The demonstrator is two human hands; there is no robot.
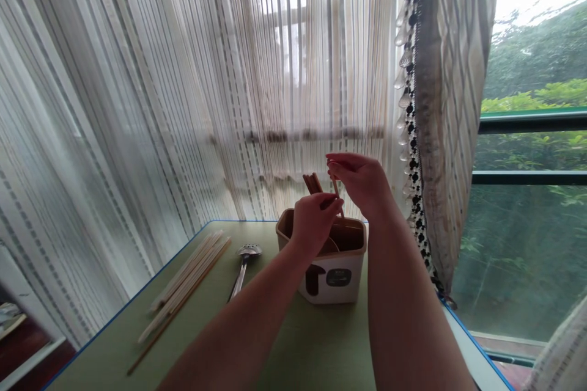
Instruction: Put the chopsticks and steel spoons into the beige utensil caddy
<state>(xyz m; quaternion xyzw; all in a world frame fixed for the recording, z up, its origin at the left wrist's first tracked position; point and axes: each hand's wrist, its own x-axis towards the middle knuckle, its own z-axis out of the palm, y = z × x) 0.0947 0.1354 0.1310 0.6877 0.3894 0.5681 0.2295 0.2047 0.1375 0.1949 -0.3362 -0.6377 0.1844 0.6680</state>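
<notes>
A white utensil holder (330,278) with a brown rim stands on the green table (293,342). My left hand (312,222) is closed around a bunch of brown chopsticks (312,183) that stick up out of the holder. My right hand (360,182) is just above and to the right, its fingers pinched on a single chopstick (336,188) that points down into the holder.
Several pale chopsticks (186,286) lie in a row on the table's left side. A metal spoon (243,266) lies between them and the holder. Sheer striped curtains (206,91) hang behind the table; a window with greenery is at right.
</notes>
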